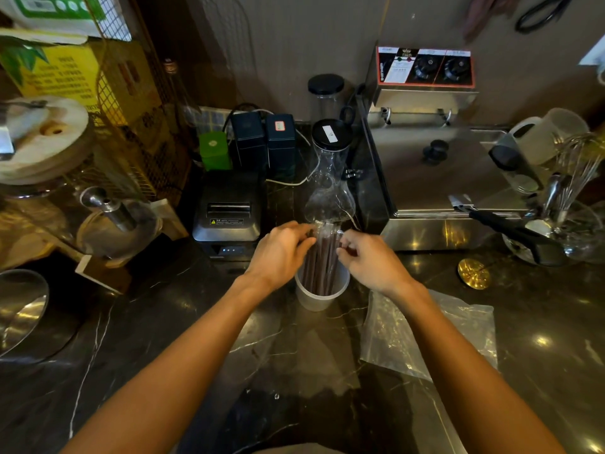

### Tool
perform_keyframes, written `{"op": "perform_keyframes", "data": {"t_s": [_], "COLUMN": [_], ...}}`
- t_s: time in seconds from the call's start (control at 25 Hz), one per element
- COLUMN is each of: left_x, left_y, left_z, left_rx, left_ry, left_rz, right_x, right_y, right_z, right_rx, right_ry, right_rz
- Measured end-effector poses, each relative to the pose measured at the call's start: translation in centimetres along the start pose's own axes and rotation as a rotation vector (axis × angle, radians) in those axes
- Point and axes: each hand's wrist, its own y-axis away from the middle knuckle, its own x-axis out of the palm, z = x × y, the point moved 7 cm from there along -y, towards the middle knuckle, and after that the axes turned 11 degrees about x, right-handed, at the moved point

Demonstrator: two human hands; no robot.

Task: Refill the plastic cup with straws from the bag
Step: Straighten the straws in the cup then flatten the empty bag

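a translucent plastic cup (322, 294) stands upright on the dark marble counter (163, 339), near the middle, with a bundle of dark brown straws (319, 263) standing in it. the left hand (278, 253) curls its fingers against the left side of the bundle near the top; the right hand (370, 260) pinches at the clear wrapping on the right side — both sets of fingers are bent and close together. a clear plastic bag (429, 335) lies flat on the counter just right of the cup, under the right forearm. beyond the cup sit a black receipt printer (229, 214) with a yellow warning label too small to read, and a steel fryer (438, 158) — its dial panel text is illegible.
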Motion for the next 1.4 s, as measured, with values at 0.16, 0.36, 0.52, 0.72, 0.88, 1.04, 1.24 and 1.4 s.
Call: {"op": "perform_keyframes", "data": {"t_s": [0.16, 0.36, 0.52, 0.72, 0.88, 1.04, 1.24, 1.4], "left_x": [1.3, 1.6, 1.5, 2.3, 2.5, 2.8, 2.6, 1.8], "left_y": [0.6, 2.1, 2.3, 2.1, 2.5, 3.6, 2.1, -1.2], "left_z": [0.6, 1.8, 2.0, 2.4, 2.5, 3.3, 3.7, 4.3], "left_rx": [-0.005, -0.108, -0.159, -0.212, -0.233, -0.324, -0.339, -0.291], "left_ry": [0.061, 0.091, 0.04, 0.029, 0.124, 0.362, 0.433, 0.449], "left_rz": [0.097, 0.045, 0.055, 0.041, 0.058, 0.093, -0.016, -0.057], "right_x": [0.4, 0.9, 1.0, 2.2, 2.6, 3.4, 2.1, 0.9], "right_y": [-0.1, 0.7, 1.1, 1.0, 1.0, 1.4, -0.2, -2.2], "right_z": [-0.7, -1.6, -2.0, -2.0, -2.9, -4.7, -4.5, -4.5], "right_rx": [0.059, 0.125, 0.197, 0.216, 0.25, 0.355, 0.359, 0.365], "right_ry": [-0.011, -0.119, -0.131, -0.15, -0.234, -0.393, -0.541, -0.663], "right_rz": [-0.002, 0.024, 0.035, 0.057, 0.09, 0.235, 0.116, 0.057]}}
